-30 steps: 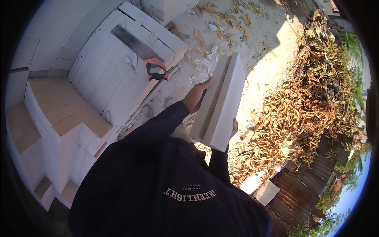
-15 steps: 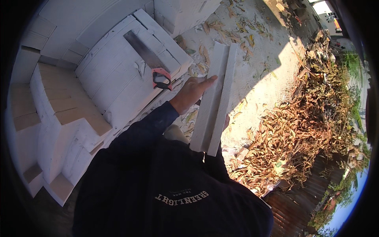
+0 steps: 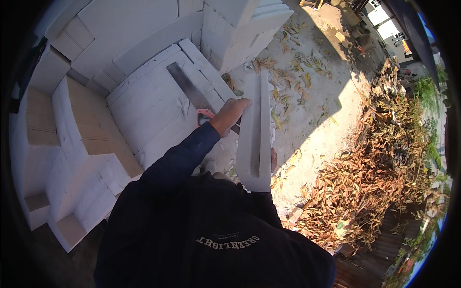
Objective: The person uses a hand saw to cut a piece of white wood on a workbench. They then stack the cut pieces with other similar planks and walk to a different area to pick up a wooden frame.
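A long pale-grey concrete block with a groove down its length is held up in front of my body. My left hand grips its left edge near the upper half, thumb on the face and the other fingers largely hidden. A dark strip of something shows just under that hand; I cannot make out what it is. At the block's right edge only a bit of my right hand shows, closed against the side, the rest behind the block. A handsaw with a red and black handle lies on stacked white blocks, its handle partly covered by my left hand.
More white blocks are stacked high behind, with stepped blocks at the left. Dry leaves lie scattered on the dusty ground. A large heap of brown leaves is at the right, beside rusty corrugated sheeting.
The grooved block has turned and tilted, so its near end face now shows. My left hand has come down slightly and covers part of the saw handle. The view has shifted slightly.
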A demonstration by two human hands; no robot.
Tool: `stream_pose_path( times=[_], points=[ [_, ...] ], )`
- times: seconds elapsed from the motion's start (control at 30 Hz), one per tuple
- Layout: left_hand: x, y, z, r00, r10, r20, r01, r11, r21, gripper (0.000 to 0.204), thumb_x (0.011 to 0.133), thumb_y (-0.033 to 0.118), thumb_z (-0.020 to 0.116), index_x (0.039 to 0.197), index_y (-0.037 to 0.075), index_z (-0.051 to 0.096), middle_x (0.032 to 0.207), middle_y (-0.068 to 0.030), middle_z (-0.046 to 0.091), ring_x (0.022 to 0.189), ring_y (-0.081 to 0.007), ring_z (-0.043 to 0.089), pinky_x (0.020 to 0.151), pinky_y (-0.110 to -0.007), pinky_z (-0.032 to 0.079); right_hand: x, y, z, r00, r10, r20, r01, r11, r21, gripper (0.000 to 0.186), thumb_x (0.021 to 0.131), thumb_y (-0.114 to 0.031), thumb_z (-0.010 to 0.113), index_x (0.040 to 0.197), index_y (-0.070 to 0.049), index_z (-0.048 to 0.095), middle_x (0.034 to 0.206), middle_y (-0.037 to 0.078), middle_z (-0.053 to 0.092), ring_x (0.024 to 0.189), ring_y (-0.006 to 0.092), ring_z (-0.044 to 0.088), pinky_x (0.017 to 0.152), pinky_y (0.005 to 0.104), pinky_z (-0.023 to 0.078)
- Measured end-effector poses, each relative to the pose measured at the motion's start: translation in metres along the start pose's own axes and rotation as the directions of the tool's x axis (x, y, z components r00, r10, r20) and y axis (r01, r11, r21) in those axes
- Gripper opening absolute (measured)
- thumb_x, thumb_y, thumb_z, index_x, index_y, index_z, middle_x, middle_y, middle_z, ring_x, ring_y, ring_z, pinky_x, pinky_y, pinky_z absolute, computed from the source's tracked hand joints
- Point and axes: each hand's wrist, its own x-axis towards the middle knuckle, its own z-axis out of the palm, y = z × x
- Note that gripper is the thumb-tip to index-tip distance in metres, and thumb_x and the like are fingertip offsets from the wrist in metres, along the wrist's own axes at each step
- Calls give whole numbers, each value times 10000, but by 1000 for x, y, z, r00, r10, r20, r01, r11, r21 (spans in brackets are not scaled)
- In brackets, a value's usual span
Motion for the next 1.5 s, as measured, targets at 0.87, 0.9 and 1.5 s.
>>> stream_pose_path(
  times=[0.87,0.9,1.5],
  points=[
    [88,54,-45,989,-83,126,65,988,143,479,810,235,714,1119,-127,660,1128,-245,696,932,-385,733,786,-505,595,3,50,90,806,-555,207,414,278,-867,355,957,-211,674,1226,18,637,1061,129,718,921,213,710,768,334,576],
    [87,56,-50,990,-79,119,60,986,154,509,819,267,726,1134,-127,655,1143,-250,688,944,-380,731,789,-493,597,4,51,91,811,-547,207,414,287,-864,368,958,-226,671,1231,18,633,1069,132,716,928,218,709,775,338,575],
    [-63,-5,-171,879,8,-476,17,999,49,713,696,250,858,1208,-125,533,1021,-261,712,852,-349,736,795,-445,603,104,98,69,936,350,-48,-275,635,-722,613,1013,-479,551,1312,54,580,1161,192,667,1073,235,664,891,404,548]
  ],
)
